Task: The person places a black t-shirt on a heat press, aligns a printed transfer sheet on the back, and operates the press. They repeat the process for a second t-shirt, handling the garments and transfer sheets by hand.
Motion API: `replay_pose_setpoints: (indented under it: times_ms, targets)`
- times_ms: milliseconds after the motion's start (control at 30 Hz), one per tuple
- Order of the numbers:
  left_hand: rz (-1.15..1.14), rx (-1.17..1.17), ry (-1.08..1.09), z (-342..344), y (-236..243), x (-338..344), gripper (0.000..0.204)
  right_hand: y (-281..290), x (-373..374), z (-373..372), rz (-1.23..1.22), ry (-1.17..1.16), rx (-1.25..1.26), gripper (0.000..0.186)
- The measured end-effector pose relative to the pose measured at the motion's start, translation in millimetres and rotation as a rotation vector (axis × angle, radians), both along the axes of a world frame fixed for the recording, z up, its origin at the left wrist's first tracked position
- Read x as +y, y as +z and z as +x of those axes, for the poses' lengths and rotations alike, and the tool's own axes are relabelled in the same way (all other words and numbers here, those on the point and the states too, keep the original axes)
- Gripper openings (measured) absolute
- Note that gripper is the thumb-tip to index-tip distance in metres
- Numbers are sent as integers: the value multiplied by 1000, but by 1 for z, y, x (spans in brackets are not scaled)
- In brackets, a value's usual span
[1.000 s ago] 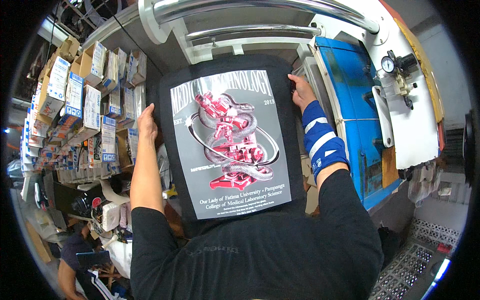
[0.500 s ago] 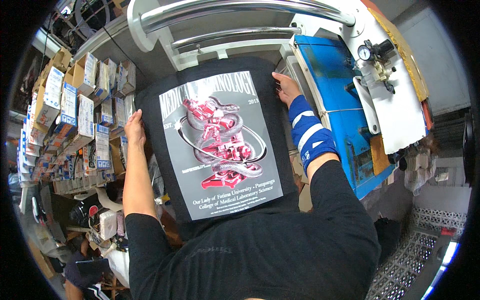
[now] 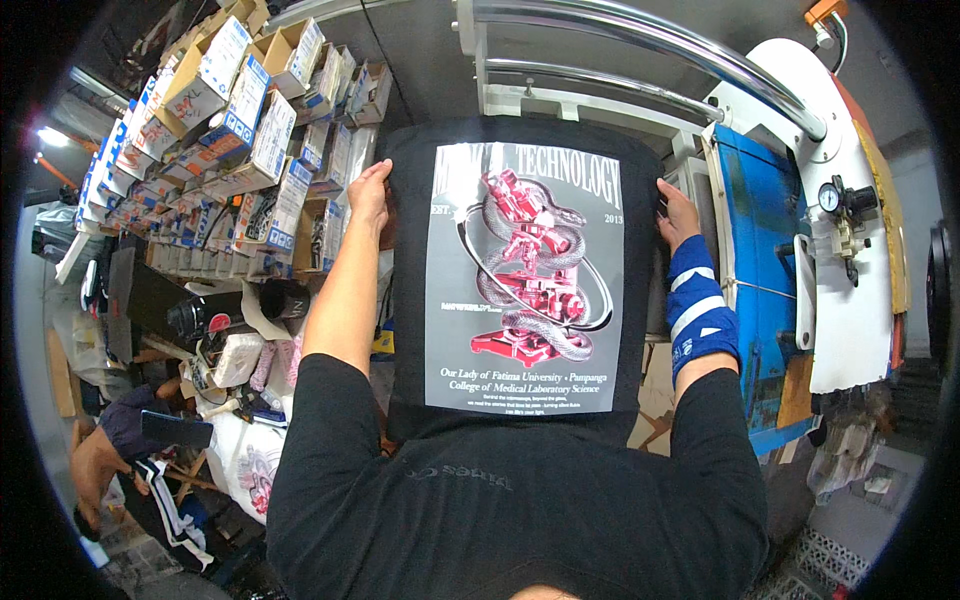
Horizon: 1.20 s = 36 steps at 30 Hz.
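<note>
stacked blue-white cartons [image 3: 235,120] at left

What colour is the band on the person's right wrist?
Blue with white stripes: the wristband shows clearly in the head view.

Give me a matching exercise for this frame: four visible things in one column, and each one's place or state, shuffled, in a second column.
Things:
1. left hand
2. right hand
3. pressure gauge
4. cardboard boxes

Places or states:
a. stacked at the far left
b. on the black shirt's left edge
c. mounted on the white machine at right
d. on the shirt's right edge, above a blue-and-white wristband

Pairs: 1-b, 2-d, 3-c, 4-a
</note>
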<state>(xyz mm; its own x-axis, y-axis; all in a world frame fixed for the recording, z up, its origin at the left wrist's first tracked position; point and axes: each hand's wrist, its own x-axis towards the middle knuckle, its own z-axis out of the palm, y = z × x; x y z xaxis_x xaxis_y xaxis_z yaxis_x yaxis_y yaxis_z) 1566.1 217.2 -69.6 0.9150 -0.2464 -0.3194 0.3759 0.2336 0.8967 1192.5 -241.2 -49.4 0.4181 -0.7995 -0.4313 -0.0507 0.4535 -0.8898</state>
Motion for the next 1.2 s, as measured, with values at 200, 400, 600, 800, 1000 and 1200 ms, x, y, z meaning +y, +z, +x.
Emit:
replay_pose_setpoints:
  times_ms: [200, 400, 600, 800, 1000, 1200]
  targets:
    - [23, -26, 27, 5, -6, 3, 31, 23, 20, 2, 59, 28, -149, 29]
    - [-37, 14, -27, 9, -7, 3, 30, 33, 32, 3, -33, -7, -90, 27]
    - [404, -345, -78, -33, 30, 12, 27, 39, 50, 0, -495, 19, 259, 26]
    - [685, -1212, -314, -188, 67, 85, 26, 57, 198, -88, -1450, 272, 340, 26]
    - [673, -1153, -525, -262, 72, 122, 39, 69, 273, -139, -1444, 573, 442, 41]
    - [666, -1137, -512, -265, 66, 122, 43, 71, 275, -138, -1439, 574, 467, 44]
